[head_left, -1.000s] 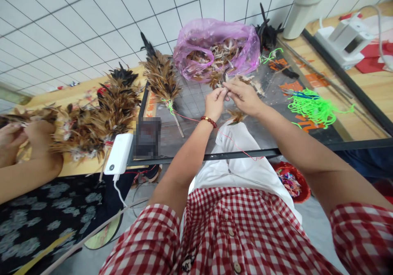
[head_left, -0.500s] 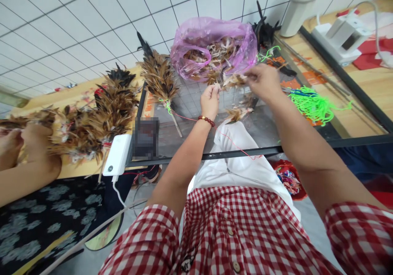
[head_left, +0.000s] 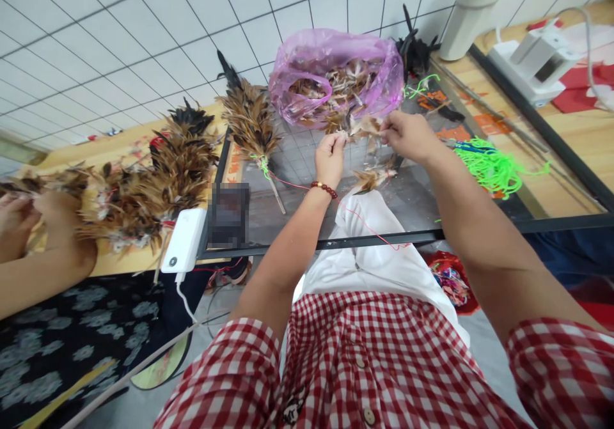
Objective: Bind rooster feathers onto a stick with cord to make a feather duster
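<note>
Above the dark glass panel, my left hand is closed in a pinch on the pale quill ends of some brown feathers. To its right, my right hand pinches the edge of a light brown and white feather that spans the gap between both hands. Just behind lies an open purple plastic bag full of loose feathers. A small clump of feathers rests on the panel below my hands. Left of them is a bound feather duster on a stick, with red thread running toward my left wrist.
A co-worker's hands handle feathers at far left, beside more feather bundles. A white power bank sits at the panel's edge. Bright green cords, thin rods, a white bottle and a power strip are at right.
My right hand has moved slightly left and down, closer to my left hand. My left hand stays almost in place, still pinching feathers.
</note>
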A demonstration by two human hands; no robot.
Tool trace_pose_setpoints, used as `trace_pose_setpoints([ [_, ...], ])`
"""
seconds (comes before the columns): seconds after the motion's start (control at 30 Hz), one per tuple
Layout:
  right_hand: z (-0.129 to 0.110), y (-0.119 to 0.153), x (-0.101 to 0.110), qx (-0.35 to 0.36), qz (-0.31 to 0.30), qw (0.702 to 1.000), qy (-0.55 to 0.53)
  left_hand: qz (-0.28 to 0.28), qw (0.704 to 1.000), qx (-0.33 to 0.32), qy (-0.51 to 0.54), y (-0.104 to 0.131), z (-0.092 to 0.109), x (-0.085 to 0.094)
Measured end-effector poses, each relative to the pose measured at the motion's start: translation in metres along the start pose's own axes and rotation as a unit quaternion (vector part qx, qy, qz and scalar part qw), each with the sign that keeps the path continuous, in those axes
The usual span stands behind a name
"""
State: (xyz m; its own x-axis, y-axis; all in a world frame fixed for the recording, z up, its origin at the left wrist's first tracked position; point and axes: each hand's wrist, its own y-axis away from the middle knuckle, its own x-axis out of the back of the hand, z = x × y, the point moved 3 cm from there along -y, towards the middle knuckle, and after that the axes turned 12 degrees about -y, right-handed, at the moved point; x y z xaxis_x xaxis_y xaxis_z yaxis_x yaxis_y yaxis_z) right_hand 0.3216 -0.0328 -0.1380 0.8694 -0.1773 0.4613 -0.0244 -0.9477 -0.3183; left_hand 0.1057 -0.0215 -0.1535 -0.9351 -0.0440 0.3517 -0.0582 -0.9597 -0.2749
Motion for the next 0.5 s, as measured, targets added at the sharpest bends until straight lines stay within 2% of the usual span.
trace_pose_setpoints([
  [0.1, -0.023, 0.008, -0.018, 0.052, -0.037, 0.998, 0.030, 0.004, 1.000, -0.016, -0.004, 0.002, 0.007, 0.002],
  [0.17, -0.031, 0.012, -0.027, 0.083, -0.049, 0.995, 0.025, -0.026, 1.000, -0.013, -0.003, 0.003, 0.007, 0.000],
  [0.23, -0.031, 0.013, -0.034, 0.089, -0.037, 0.995, -0.027, -0.061, 0.998, 0.011, 0.000, 0.005, 0.003, -0.005],
  [0.3, -0.025, 0.010, -0.037, 0.070, -0.003, 0.993, -0.096, -0.075, 0.996, 0.042, 0.010, 0.004, -0.003, -0.007],
  [0.4, -0.008, 0.003, -0.037, 0.021, 0.053, 0.985, -0.161, -0.058, 0.995, 0.076, 0.035, 0.001, -0.008, -0.007],
  [0.5, 0.000, -0.001, -0.035, -0.015, 0.070, 0.977, -0.201, -0.045, 0.994, 0.090, 0.050, -0.001, -0.007, -0.004],
])
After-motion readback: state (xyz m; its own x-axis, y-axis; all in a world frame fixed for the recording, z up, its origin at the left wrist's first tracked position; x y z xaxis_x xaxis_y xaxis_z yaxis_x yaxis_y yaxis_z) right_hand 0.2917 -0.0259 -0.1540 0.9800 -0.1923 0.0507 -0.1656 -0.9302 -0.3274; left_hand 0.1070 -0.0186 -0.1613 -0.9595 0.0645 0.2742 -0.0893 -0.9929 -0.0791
